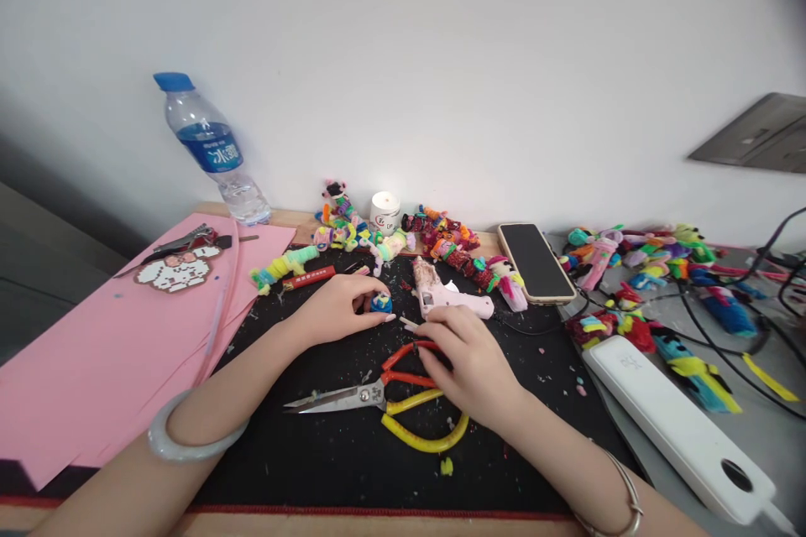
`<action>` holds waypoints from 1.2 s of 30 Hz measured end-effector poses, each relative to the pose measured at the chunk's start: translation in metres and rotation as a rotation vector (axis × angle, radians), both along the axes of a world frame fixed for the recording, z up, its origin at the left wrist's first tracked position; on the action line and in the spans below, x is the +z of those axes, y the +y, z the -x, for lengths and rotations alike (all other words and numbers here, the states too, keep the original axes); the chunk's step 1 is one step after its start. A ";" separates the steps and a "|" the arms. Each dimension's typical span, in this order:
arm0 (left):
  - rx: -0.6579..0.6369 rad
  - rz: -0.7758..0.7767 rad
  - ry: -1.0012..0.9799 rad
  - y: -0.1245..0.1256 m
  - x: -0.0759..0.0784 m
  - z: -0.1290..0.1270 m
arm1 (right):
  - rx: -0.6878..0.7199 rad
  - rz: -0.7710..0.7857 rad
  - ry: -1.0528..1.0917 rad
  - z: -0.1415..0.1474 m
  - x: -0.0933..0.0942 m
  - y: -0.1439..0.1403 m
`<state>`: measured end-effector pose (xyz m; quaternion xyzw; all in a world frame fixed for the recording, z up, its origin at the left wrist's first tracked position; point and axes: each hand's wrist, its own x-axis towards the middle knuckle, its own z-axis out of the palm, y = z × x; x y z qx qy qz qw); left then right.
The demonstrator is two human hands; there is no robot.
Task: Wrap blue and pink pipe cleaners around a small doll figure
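Observation:
My left hand (340, 306) is closed, pinching a small blue pipe-cleaner piece (381, 302) with a bit of yellow between thumb and fingers. My right hand (469, 361) hovers over the scissors' handles, its thumb and forefinger apart. A thin pale sliver (408, 323) shows at its fingertips; I cannot make out whether it is a nail or a small stick. Beneath lie open-bladed scissors (365, 394) with one red and one yellow handle, points to the left. Just beyond the right hand is a pale pink glue gun (450, 298).
Pipe-cleaner figures (463, 260) line the mat's back around a white tub (384, 212); more lie right among cables. A phone (536, 263), white power strip (680, 428), water bottle (214, 151), red-wrapped stick (308, 278) and pink sheets (126, 361) surround the black mat (302, 470).

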<state>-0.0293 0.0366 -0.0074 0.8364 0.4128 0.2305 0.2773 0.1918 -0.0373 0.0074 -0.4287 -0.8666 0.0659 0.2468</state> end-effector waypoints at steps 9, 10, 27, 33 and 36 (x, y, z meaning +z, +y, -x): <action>-0.080 -0.012 0.019 -0.006 0.004 -0.005 | -0.116 -0.071 -0.146 0.001 -0.011 0.006; -0.078 -0.014 0.021 -0.006 0.004 -0.005 | -0.116 -0.064 -0.130 0.000 -0.012 0.005; 0.050 -0.090 -0.092 -0.007 0.008 0.000 | -0.084 0.040 0.247 -0.002 -0.011 0.007; 0.000 -0.368 -0.196 -0.020 0.012 -0.007 | -0.126 0.010 0.227 -0.001 -0.013 0.005; -0.109 -0.403 -0.194 -0.031 0.011 -0.018 | -0.048 -0.035 0.183 0.000 -0.011 0.002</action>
